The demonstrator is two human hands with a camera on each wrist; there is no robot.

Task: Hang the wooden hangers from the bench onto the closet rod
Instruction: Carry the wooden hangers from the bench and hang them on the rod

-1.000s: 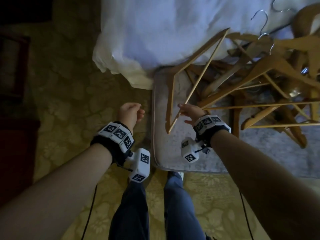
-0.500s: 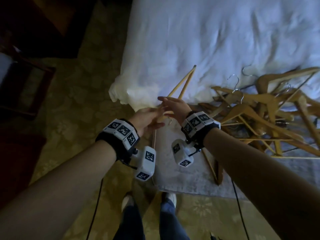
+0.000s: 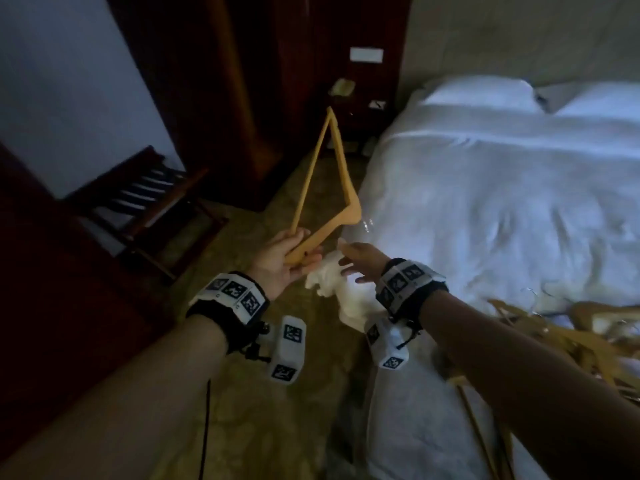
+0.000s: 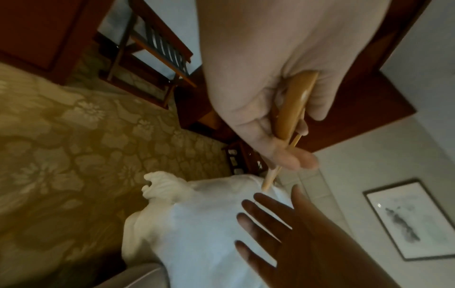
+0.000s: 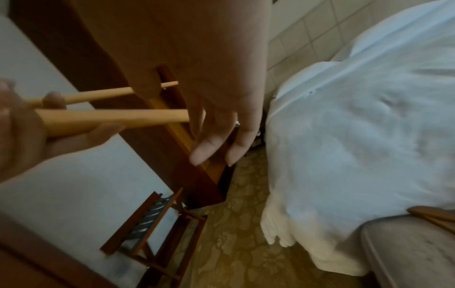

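Observation:
My left hand point(image 3: 294, 252) grips one end of a light wooden hanger point(image 3: 323, 188), fingers and thumb curled round the arm tip and the thin bar point(image 4: 293, 105). The hanger stands up and away from me over the carpet. My right hand point(image 3: 353, 263) is just to its right with fingers spread, holding nothing point(image 4: 278, 224). In the right wrist view its straight fingers point(image 5: 216, 136) hang in front of the hanger point(image 5: 110, 117). A pile of several more wooden hangers point(image 3: 554, 327) lies on the grey bench point(image 3: 398, 445) at the lower right. No closet rod is in view.
A white bed point(image 3: 502, 202) fills the right side, its duvet corner point(image 3: 332, 282) hanging below my hands. A dark wooden wardrobe point(image 3: 242, 98) stands ahead on the left, with a folding luggage rack point(image 3: 149, 202) against the wall. Patterned carpet point(image 3: 277, 410) runs between them.
The right hand lifted one hanger off the bench pile and passed it to the left hand, then let go. My view rose from the bench towards the wardrobe.

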